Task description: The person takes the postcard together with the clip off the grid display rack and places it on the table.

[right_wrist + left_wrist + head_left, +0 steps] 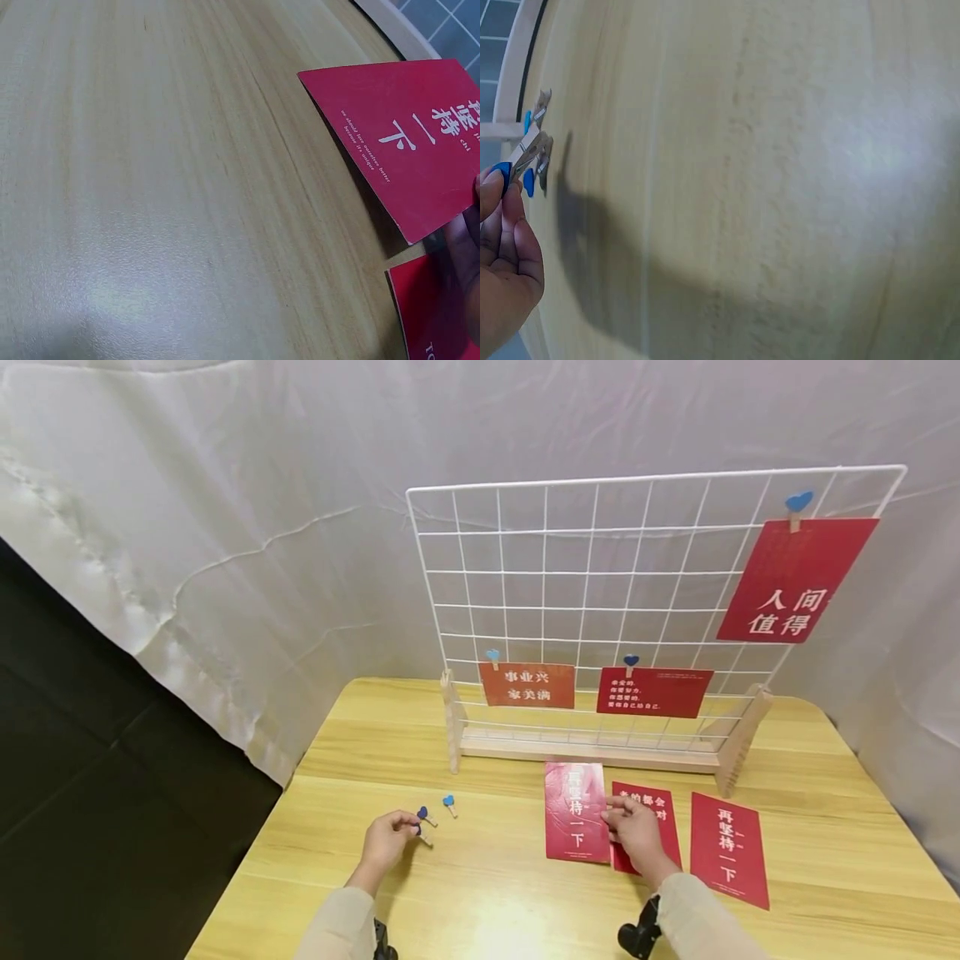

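Left grip (386, 846) pinched on a blue-heart clip (523, 148), right grip (636, 833) pinched on a red card (573, 822).

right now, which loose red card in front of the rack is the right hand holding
The leftmost card: the right hand pinches its right edge. The middle card, partly hidden behind that hand, and the rightmost card lie on the table.

Red card (573, 812), blue-hearted clip (525, 146)
White characters mark the card; yellow grain streaks the table (495, 827); toward its far edge, the wire grid (587, 573) is white.
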`<state>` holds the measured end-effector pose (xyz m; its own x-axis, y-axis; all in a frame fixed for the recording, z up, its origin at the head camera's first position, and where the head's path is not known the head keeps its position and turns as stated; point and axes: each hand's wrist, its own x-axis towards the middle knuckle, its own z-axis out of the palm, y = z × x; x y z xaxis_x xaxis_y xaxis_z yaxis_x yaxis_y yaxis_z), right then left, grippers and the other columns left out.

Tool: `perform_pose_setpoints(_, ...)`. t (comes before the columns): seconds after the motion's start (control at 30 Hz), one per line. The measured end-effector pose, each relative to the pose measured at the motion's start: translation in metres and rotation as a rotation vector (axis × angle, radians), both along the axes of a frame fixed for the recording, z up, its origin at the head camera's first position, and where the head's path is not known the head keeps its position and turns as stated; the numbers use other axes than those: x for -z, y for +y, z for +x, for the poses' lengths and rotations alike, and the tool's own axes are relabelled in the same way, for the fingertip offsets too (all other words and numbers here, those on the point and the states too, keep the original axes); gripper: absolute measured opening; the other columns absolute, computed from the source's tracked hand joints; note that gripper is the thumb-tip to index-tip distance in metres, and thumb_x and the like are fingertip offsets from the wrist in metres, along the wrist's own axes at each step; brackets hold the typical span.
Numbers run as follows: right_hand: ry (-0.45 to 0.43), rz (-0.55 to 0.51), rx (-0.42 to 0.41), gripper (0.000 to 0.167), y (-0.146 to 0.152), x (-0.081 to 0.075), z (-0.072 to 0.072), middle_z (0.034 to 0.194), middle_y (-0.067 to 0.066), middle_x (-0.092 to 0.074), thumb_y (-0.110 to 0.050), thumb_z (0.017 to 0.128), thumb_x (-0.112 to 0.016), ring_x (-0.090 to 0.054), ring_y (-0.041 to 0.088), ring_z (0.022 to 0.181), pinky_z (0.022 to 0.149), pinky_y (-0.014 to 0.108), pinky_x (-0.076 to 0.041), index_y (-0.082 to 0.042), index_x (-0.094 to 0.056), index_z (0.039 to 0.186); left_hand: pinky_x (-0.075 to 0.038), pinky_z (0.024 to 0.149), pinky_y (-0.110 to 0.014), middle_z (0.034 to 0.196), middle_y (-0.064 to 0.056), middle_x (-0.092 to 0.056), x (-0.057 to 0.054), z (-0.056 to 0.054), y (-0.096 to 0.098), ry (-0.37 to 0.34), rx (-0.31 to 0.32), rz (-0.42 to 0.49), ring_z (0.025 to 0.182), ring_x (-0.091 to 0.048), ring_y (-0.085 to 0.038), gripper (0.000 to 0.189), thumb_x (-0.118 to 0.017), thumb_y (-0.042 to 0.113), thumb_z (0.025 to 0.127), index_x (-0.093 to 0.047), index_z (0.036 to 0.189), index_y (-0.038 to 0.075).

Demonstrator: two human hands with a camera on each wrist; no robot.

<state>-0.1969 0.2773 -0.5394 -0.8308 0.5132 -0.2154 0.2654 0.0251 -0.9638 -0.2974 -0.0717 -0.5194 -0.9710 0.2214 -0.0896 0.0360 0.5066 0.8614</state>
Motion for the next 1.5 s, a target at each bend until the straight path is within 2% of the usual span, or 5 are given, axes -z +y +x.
perform_pose_setpoints(0.57,-0.068,0.149,-0.015,0.023,-0.005,0.002,0.004,0.072,0.009,-0.060,0.003,0.081,-0.053,-0.053,0.013,0.057,0.048,0.024,-0.046,0.013,-0.053,0.102,-0.043,0.061,-0.027,0.079,-0.006,-0.058,0.012,-0.001,-0.007,-0.030,-0.011,-0.043,0.073,-0.051,-0.017,0.011,-0.056,-0.002,0.079,-0.062,0.088,-0.003)
perform_pose_setpoints(0.83,-0.121,0.363,-0.015,0.020,-0.007,0.001,0.005,0.078,0.015,-0.063,0.000,0.081,-0.055,-0.057,0.017,0.067,0.049,0.019,-0.041,0.010,-0.058,0.098,-0.044,0.062,-0.027,0.081,-0.006,-0.058,0.014,-0.002,-0.006,-0.035,-0.008,-0.044,0.076,-0.052,-0.019,0.012,-0.056,-0.003,0.079,-0.062,0.089,-0.004)
perform_pose_setpoints(1.03,-0.162,0.488,0.011,0.020,-0.009,-0.002,0.004,0.083,0.016,-0.062,-0.004,0.078,-0.060,-0.056,0.024,0.075,0.063,0.032,-0.045,0.007,-0.060,0.095,-0.044,0.062,-0.027,0.081,-0.006,-0.058,0.014,-0.003,-0.004,-0.057,-0.014,-0.052,0.077,-0.052,-0.019,0.012,-0.055,-0.003,0.080,-0.062,0.090,-0.004)
perform_pose_setpoints(1.23,-0.196,0.507,0.003,0.020,-0.010,-0.006,0.004,0.087,0.017,-0.060,-0.005,0.078,-0.060,-0.053,0.028,0.080,0.071,0.039,-0.043,0.007,-0.060,0.094,-0.044,0.062,-0.028,0.080,-0.006,-0.059,0.011,-0.004,-0.004,-0.062,0.001,-0.058,0.074,-0.053,-0.018,0.012,-0.054,-0.002,0.080,-0.061,0.090,-0.005)
perform_pose_setpoints(1.5,-0.199,0.476,-0.019,0.018,-0.012,-0.012,0.006,0.084,0.015,-0.060,-0.003,0.078,-0.058,-0.053,0.022,0.073,0.061,0.031,-0.044,0.006,-0.059,0.093,-0.045,0.061,-0.027,0.080,-0.006,-0.060,0.006,-0.007,-0.007,-0.083,0.018,-0.077,0.072,-0.054,-0.017,0.012,-0.055,0.000,0.081,-0.060,0.089,-0.006)
